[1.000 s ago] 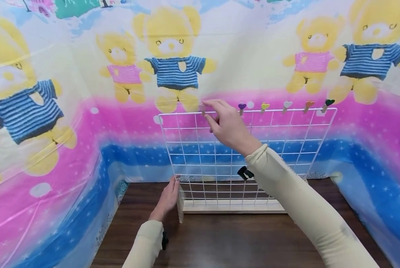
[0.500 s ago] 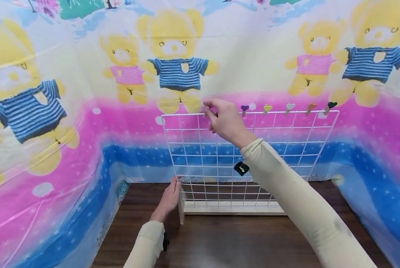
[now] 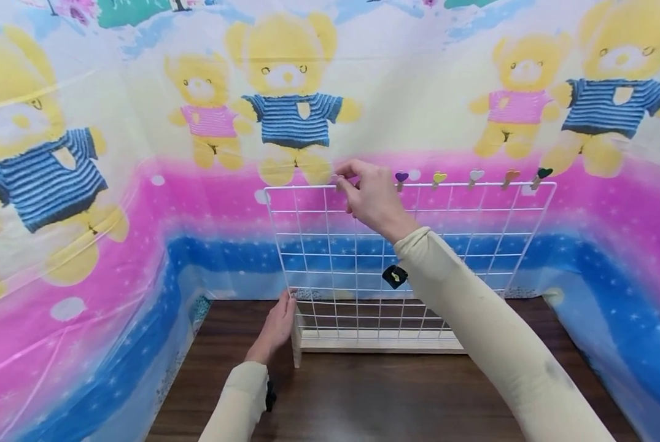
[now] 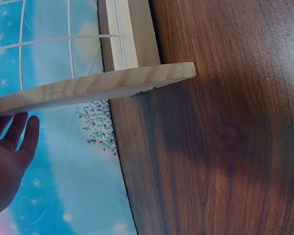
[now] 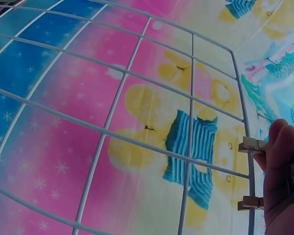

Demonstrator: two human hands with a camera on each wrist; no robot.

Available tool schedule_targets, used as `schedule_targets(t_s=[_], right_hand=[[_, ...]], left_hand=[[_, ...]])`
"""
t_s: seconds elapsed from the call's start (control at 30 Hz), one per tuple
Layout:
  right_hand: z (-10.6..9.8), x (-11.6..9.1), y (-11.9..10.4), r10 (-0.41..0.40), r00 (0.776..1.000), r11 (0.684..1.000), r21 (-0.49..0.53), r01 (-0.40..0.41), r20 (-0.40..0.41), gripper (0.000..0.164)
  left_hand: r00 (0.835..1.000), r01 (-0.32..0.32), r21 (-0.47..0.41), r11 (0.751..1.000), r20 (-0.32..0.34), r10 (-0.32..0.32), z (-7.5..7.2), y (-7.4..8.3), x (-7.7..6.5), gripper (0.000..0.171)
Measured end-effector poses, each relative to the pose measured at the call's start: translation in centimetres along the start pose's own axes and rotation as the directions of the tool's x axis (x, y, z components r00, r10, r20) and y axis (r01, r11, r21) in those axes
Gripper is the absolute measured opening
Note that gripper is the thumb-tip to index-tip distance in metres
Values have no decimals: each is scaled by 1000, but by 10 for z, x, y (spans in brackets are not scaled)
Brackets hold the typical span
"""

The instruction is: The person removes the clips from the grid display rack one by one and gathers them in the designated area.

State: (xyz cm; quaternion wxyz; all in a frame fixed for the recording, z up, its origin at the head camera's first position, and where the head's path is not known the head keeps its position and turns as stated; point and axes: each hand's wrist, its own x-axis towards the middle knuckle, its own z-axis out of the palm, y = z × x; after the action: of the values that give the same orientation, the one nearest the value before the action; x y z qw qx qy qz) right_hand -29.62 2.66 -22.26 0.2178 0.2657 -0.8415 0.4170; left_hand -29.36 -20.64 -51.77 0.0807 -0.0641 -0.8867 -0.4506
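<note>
"Head view first: what has the right hand [image 3: 375, 197] got at the top of the white wire grid [image 3: 357, 253]?"

"Its fingers are narrowed to a pinch on a small wooden clip [image 5: 257, 144] that sits on the top wire. From the right wrist I see a second wooden clip [image 5: 256, 202] on that wire, just beside those fingers."

"And to the right of them?"

"Five more along the same wire: a purple heart [image 3: 401, 177] nearest the fingers, then a yellow heart [image 3: 439, 178], a white heart [image 3: 476, 175], an orange heart [image 3: 511, 175] and, farthest off, a dark green heart [image 3: 544, 174]."

"Where's the left hand [image 3: 277, 322]?"

"Below and left of the right hand's fingers. Its own are extended, tips at a wooden upright [image 4: 112, 82]; whether every tip touches, I can't tell."

"Around those?"

"Below them, the upright's foot stands on the brown counter [image 3: 374, 393]; to their right runs a pale wooden rail [image 3: 385, 348]. Bear-printed cloth [image 3: 396, 92] hangs behind."
</note>
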Motion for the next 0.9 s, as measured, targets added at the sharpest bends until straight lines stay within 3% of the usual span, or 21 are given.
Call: schedule_targets(t_s=[0.27, 0.47, 0.73, 0.9], right_hand=[[-3, -7, -3, -58, 995, 996, 64, 63, -77, 17], [-12, -28, 1, -72, 997, 996, 56, 73, -16, 19], [-10, -72, 33, -112, 993, 992, 57, 111, 28, 16], [-2, -103, 55, -56, 993, 998, 20, 54, 99, 17]], left_hand=[[999, 17, -13, 1000, 29, -17, 0, -3, -3, 38], [1000, 25, -19, 1000, 17, -25, -2, -3, 1, 38], [1000, 8, -6, 1000, 10, -8, 0, -1, 3, 36], [999, 33, -3, 999, 7, -33, 2, 0, 3, 37]])
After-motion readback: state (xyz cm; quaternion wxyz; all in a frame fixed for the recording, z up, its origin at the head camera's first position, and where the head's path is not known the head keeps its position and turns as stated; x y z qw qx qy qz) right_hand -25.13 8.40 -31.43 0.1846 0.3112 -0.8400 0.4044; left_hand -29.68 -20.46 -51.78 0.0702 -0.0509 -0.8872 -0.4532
